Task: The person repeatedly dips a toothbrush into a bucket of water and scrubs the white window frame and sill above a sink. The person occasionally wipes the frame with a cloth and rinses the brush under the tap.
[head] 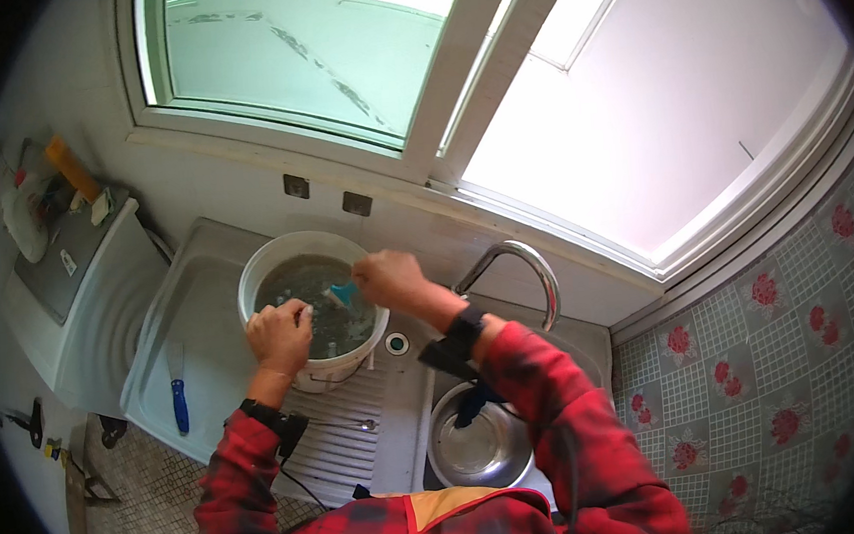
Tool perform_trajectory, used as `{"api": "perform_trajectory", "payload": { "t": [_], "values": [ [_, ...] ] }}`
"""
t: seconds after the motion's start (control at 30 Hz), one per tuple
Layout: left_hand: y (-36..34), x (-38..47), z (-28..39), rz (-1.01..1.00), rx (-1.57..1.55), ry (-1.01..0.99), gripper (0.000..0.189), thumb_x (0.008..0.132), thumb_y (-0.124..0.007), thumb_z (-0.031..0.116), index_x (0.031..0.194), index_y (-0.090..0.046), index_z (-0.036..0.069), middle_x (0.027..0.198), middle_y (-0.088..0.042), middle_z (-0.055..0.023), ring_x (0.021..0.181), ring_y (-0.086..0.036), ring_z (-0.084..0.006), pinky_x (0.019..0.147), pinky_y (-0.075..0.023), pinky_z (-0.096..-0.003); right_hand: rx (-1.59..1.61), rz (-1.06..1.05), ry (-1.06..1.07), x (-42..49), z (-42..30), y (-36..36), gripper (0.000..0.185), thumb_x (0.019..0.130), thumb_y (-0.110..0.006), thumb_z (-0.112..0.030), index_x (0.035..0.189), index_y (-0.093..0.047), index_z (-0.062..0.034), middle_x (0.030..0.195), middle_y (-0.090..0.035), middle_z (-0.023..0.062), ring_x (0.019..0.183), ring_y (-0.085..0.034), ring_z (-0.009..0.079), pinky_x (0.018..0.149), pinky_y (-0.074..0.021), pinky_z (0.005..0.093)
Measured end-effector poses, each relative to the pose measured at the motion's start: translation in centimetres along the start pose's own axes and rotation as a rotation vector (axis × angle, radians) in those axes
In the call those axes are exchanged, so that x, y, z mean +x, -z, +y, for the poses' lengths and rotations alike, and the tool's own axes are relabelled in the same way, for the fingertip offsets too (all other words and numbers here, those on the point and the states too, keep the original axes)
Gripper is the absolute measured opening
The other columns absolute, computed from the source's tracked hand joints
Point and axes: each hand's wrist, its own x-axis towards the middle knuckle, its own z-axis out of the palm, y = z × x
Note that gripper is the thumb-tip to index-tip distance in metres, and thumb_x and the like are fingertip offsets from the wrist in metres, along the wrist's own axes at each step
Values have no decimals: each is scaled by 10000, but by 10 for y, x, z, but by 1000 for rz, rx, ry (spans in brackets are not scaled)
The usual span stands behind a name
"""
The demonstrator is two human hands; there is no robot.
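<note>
A white plastic bucket (249, 281) of murky water stands on the ribbed part of a sink unit. My right hand (390, 279), above the bucket's right side, is closed on a small brush (343, 293) with a turquoise body and pale bristles, held over the water. My left hand (282, 334) is at the bucket's front left rim, with its fingers bent and the thumb near the forefinger; whether something small is between them cannot be made out. Several small, unclear things lie in the water.
A scraper with a blue handle (180, 407) lies in the left basin. A chrome faucet (540, 273) arches at the right, behind a steel bowl (479, 451) with something dark blue at its rim. A washing machine (95, 353) stands left; a window frame (274, 136) is ahead.
</note>
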Motion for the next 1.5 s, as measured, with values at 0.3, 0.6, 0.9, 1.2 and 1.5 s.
{"api": "perform_trajectory", "payload": {
  "t": [0.3,0.6,0.9,1.2,1.5],
  "values": [
    [-1,2,-7,29,-59,-64,154,877,-692,316,830,-745,180,747,-692,-53,773,-653,-284,732,-458,-442,39,71,-74,-24,8,5,187,845,-670,-265,943,-769,-141,910,-756,101,816,-725,330,699,-565,432],
    [-2,1,-8,31,-59,-132,134,873,-697,305,834,-736,182,793,-727,-24,789,-648,-268,743,-445,-437,161,109,-287,-92,18,49,239,876,-683,-314,1042,-758,-160,844,-737,98,778,-712,317,688,-552,421],
    [0,-1,0,-17,26,-42,138,872,-707,314,859,-753,185,805,-713,-63,815,-647,-285,781,-463,-449,-85,464,-211,-69,102,160,167,923,-617,-242,902,-755,-149,746,-712,119,693,-694,344,607,-526,466],
    [-5,0,1,-88,146,52,149,865,-718,331,885,-763,189,766,-637,-96,789,-617,-319,781,-463,-451,-270,209,-107,28,153,167,155,865,-583,-136,857,-738,-148,815,-715,76,763,-698,319,644,-542,431],
    [-6,3,4,-131,142,68,135,866,-725,293,855,-755,162,721,-652,-38,768,-619,-269,769,-454,-422,-201,113,-70,52,166,186,161,848,-595,-153,853,-756,-149,799,-697,71,755,-672,288,625,-534,405]
  ]
}}
